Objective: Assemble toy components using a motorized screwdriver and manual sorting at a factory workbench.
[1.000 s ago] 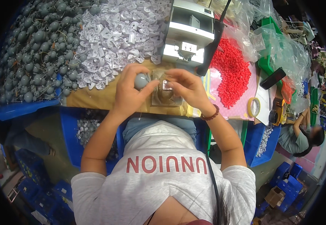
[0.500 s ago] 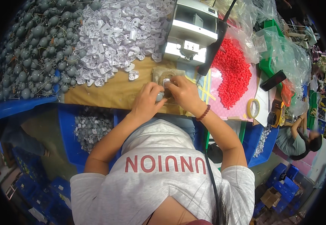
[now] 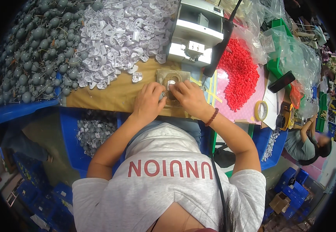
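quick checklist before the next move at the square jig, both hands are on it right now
1. Small white plastic piece sits at the round opening of the square tan jig plate: ok, though whether it is fully seated cannot be told.
2. Left hand on the jig's near left edge: ok; what it holds, cannot tell.
3. Right hand fingertips at the white piece: ok.
4. Fingers out from under the grey press machine: ok, both hands are in front of it.
5. Pile of white plastic brackets within reach on the left: ok.
6. Heap of small red plastic parts apart from the jig: ok.
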The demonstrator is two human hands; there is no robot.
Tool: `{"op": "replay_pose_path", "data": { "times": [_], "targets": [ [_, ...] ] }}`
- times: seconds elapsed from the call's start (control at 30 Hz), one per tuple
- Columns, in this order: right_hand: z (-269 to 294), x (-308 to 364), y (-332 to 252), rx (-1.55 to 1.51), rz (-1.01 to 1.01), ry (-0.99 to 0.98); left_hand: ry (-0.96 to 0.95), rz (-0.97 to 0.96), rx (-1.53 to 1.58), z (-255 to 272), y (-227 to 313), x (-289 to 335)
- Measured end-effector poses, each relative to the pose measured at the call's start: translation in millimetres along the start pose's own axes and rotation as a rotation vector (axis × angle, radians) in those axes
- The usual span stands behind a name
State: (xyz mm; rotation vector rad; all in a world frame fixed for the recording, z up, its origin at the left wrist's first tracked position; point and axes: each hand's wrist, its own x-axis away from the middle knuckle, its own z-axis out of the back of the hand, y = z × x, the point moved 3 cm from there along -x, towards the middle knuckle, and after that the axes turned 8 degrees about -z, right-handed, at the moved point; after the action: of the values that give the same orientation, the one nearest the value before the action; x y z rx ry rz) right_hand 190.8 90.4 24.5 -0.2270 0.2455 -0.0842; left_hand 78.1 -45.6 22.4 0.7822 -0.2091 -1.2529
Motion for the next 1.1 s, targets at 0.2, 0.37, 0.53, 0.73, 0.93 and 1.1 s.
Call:
{"op": "replay_pose_path", "data": {
  "times": [0.2,0.37,0.53,0.73,0.93,1.1],
  "targets": [
    [-0.8,5.4,-1.2,0.016,0.009,-0.013,0.013,-0.084,-0.185,-6.5,7.4,-0.7],
    [17.0,12.3,28.8,-0.49,-0.32,0.101,-0.063,-0.155,-0.289,-23.0,9.1,2.7],
    [36.4,38.2,58.5,-0.576,-0.478,0.039,-0.042,-0.161,-0.272,-25.4,5.6,2.8],
    [-4.7,50.9,50.3,-0.297,-0.394,0.083,-0.038,-0.196,-0.222,-25.3,1.4,-4.0],
    [-17.5,23.3,49.1,-1.075,-0.715,0.404,-0.029,-0.209,-0.219,-25.0,-1.1,-3.8],
    [-5.9,-3.7,42.7,-2.089,-0.779,0.037,-0.025,-0.241,-0.242,-21.2,0.7,-6.2]
  ]
}}
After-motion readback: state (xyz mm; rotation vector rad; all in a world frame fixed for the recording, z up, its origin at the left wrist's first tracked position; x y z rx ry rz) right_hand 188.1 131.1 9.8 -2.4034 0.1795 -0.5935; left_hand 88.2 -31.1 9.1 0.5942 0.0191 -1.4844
